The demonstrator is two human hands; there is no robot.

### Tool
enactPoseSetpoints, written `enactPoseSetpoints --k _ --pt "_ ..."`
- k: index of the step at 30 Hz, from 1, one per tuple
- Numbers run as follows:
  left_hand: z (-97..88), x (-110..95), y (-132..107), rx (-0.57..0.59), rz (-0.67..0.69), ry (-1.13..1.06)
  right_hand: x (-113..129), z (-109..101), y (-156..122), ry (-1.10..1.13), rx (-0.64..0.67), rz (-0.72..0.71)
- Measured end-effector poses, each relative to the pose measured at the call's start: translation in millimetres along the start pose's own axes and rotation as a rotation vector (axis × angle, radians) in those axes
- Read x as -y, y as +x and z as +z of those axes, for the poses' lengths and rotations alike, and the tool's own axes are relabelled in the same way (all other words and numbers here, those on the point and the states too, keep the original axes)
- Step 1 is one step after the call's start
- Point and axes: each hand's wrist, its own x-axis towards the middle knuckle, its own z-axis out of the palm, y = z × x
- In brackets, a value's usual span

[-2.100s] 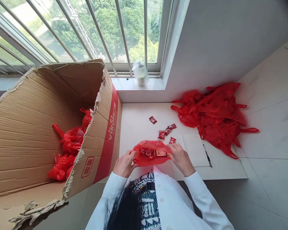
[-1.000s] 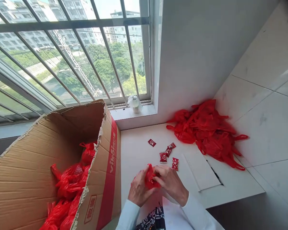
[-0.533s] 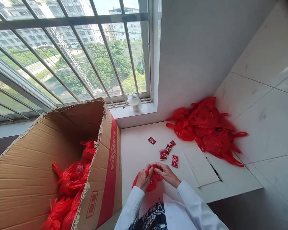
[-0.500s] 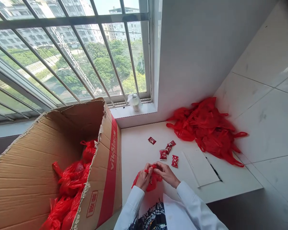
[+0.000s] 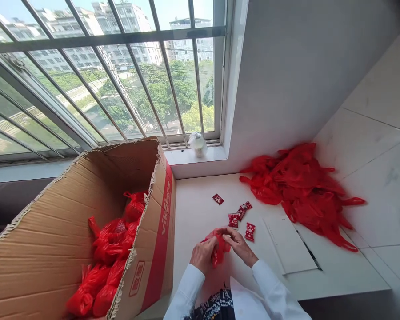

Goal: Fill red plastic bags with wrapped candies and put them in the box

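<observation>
A red plastic bag [image 5: 222, 250] is between my two hands, low over the white table's front edge. My left hand [image 5: 203, 255] is closed on the bag's left side. From the right, my right hand [image 5: 240, 247] curls its fingers over the bag's top. What the bag contains is hidden. Just beyond my hands lie several small red wrapped packets, among them one by itself [image 5: 250, 231] near my right hand and another [image 5: 218, 198] farther back.
At left stands a tall open cardboard box [image 5: 165, 240] holding several tied red bags [image 5: 111, 240]. A heap of red plastic bags [image 5: 300, 186] lies at the right against the wall. A white paper pad [image 5: 288, 246] with a black pen [image 5: 309, 250] lies before it. A small wrapped container [image 5: 198, 145] stands on the sill.
The camera view has shifted, so the scene sits farther right. My hands have turned the red bag, and my right hand's fingers have moved over its top.
</observation>
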Motion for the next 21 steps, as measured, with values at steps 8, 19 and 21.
enactPoseSetpoints --k 8,19,21 --pt "24.0 12 -2 -0.202 0.11 0.377 -12 16 22 -0.182 0.319 0.076" --pt "11.7 32 -25 -0.229 0.185 0.255 -13 -3 2 -0.941 0.268 -0.141" --pt "11.0 40 -39 -0.207 0.107 0.231 -20 -13 -2 -0.979 0.242 -0.141"
